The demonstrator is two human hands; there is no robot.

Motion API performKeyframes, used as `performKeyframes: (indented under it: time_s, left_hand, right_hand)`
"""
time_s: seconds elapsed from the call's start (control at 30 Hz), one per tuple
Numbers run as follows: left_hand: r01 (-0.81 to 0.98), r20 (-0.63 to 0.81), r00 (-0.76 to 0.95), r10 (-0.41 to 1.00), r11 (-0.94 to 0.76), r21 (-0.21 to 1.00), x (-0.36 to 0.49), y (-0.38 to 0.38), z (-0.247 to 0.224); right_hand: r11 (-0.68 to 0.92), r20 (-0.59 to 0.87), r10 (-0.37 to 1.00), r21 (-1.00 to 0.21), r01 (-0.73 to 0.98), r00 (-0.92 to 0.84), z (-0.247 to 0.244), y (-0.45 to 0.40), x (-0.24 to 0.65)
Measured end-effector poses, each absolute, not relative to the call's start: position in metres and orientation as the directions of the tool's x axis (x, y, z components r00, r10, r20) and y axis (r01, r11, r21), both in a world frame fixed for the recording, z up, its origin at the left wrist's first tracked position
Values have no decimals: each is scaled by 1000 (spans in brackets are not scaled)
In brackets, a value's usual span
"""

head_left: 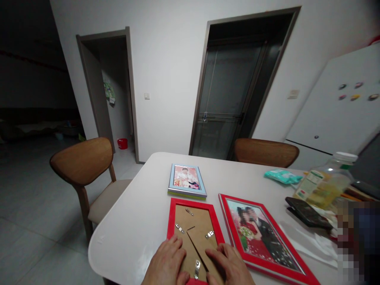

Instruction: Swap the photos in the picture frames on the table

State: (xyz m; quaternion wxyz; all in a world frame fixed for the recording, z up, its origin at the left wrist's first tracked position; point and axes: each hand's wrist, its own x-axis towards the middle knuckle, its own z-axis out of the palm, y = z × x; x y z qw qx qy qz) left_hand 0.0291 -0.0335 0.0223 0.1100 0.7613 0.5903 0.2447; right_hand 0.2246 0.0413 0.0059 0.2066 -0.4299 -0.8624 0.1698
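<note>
You find no readable text anywhere here. The label on the oil bottle (323, 183), at about three o'clock from your hands, carries print (too small and blurred to make out).

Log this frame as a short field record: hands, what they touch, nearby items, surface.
left hand: flat, palm down, on the face-down red frame
right hand: flat on the same frame's cardboard back
frame back: metal clips visible, stand flap showing
right of it: large red photo frame, face up
behind it: small blue photo frame, face up
far right: oil bottle, dark phone
surface: white table, two wooden chairs
</note>
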Motion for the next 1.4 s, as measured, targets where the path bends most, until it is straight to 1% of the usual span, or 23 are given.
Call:
performKeyframes:
  time_s: [0.1,0.17,0.23,0.3,0.37,0.43,0.5,0.6,0.7,0.77,0.8,0.9,0.97,1.07,1.2,1.3,1.4]
  left_hand:
    - [818,206,232,951,-305,488,29,-43,28]
    - [807,203,218,955,-293,512,28,-50,28]
    - [813,190,181,965,-255,523,27,-56,28]
    - [819,168,170,971,-234,524,27,-59,30]
    - [820,156,182,971,-237,521,26,-60,31]
    - [820,160,181,970,-239,521,26,-59,32]
    - [820,173,163,971,-231,524,26,-59,32]
    - [827,188,135,973,-215,520,25,-59,28]
    - [841,192,174,966,-247,481,24,-59,26]
    - [852,191,204,960,-270,449,24,-58,26]
    - [857,195,211,958,-277,435,24,-58,26]
    - [864,247,224,943,-309,396,23,-57,26]
    - [865,304,229,925,-336,372,23,-57,24]
    - [871,358,233,904,-358,336,23,-57,19]
    - [874,412,234,881,-376,308,22,-57,16]
    - [876,411,239,880,-378,301,22,-57,17]
    - [874,390,244,888,-375,309,22,-57,18]
  right_hand:
    - [610,279,792,-413,677,-543,5,37,220]
    - [658,332,753,-358,662,-568,8,33,216]
    - [733,367,679,-293,613,-636,14,29,210]
    - [813,369,582,-240,531,-725,23,25,204]
    - [862,322,506,-231,452,-800,32,21,198]
    - [882,256,457,-250,399,-852,39,19,193]
    - [896,222,419,-261,360,-881,42,18,193]
    - [913,237,383,-242,328,-893,40,17,198]
    - [919,243,370,-237,315,-897,35,19,203]
    - [897,267,425,-252,362,-865,31,26,204]
    - [866,287,492,-262,427,-822,30,31,203]
    - [686,317,726,-274,674,-610,30,50,197]
    - [613,293,787,-260,746,-544,31,60,192]
    - [614,269,788,-264,744,-554,32,67,189]
    - [628,268,778,-320,709,-568,31,66,192]
    - [632,262,775,-322,705,-575,32,64,193]
    - [649,290,761,-339,681,-580,36,59,185]
